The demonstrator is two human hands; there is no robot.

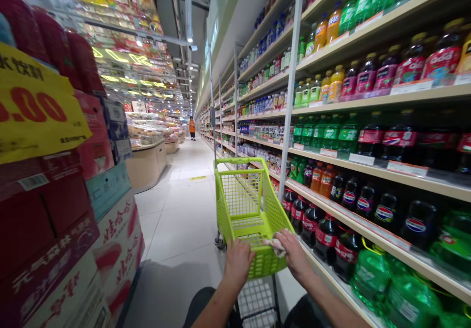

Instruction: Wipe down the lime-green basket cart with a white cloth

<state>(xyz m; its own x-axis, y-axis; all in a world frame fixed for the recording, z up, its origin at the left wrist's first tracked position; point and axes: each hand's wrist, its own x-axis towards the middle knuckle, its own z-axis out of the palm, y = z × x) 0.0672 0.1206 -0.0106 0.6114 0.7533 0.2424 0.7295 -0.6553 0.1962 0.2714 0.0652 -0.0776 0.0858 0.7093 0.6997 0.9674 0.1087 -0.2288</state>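
A lime-green shopping cart (257, 217) stands in front of me in the aisle, its basket holding nothing that I can see. My left hand (238, 259) is closed over the near left corner of the basket rim. At the near right side of the basket, my right hand (292, 249) grips a crumpled whitish cloth (275, 245), pressed against the rim. The cloth's exact kind is hard to make out. Under the basket, the lower wire rack (257, 296) shows between my knees.
Drink shelves (368, 166) run along the right, with large green bottles (401, 289) low down near my right arm. Stacked drink cartons (110, 239) and a yellow price sign (37, 105) stand close on the left. Far down the aisle (176, 195) is a person in orange (192, 128).
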